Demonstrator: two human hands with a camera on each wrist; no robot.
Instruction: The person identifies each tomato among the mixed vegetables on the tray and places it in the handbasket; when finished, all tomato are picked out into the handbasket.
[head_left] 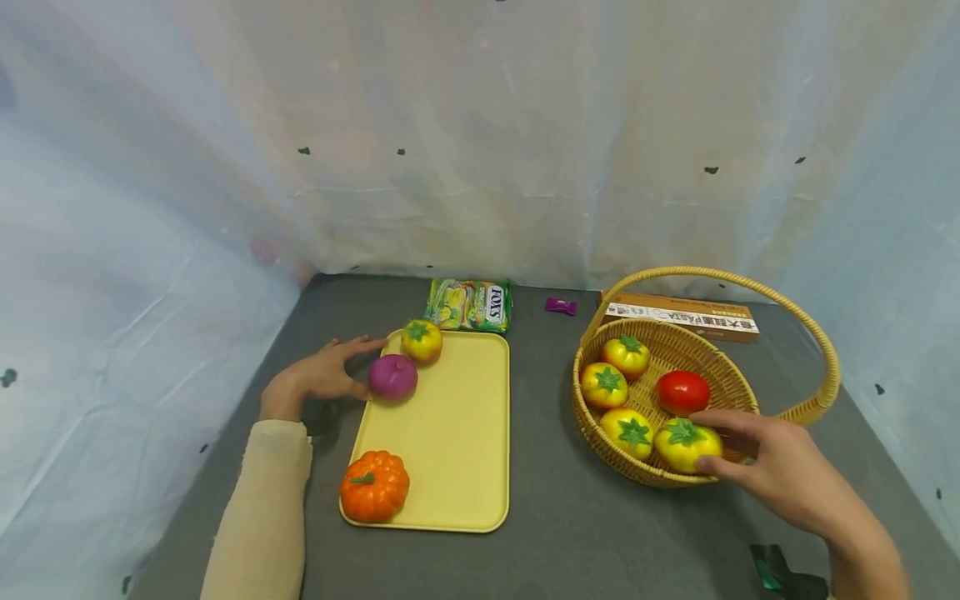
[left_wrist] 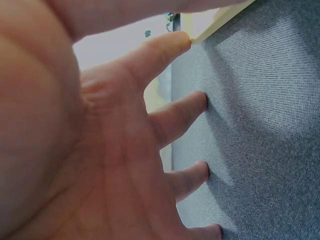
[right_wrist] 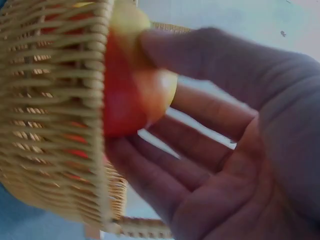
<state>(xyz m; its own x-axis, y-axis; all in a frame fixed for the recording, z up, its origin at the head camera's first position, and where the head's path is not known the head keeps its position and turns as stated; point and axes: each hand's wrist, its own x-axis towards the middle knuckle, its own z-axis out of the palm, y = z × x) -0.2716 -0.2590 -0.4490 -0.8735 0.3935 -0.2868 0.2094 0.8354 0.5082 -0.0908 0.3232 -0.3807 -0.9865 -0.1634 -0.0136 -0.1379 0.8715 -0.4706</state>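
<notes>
My right hand [head_left: 780, 462] holds a yellow tomato [head_left: 686, 447] with a green star-shaped top, thumb on one side and fingers on the other. In the right wrist view this tomato [right_wrist: 135, 85] shows a red underside, partly behind the rim of the wicker basket [right_wrist: 60, 110]. Several like it and a red tomato [head_left: 683, 392] lie in the basket [head_left: 697, 333]. My left hand [head_left: 322, 372] has its fingers spread at the left edge of the yellow tray [head_left: 457, 433], beside a purple onion [head_left: 392, 377]. Its fingertips [left_wrist: 201, 100] touch the grey tabletop, and one meets the tray's edge.
Another yellow tomato [head_left: 422, 342] sits at the tray's back left corner, and an orange pumpkin [head_left: 375, 487] at its front left. Behind stand a green FOX'S packet [head_left: 470, 305], a small purple wrapper [head_left: 561, 306] and a pasta box [head_left: 682, 315]. The basket's tall handle [head_left: 750, 286] arches over it.
</notes>
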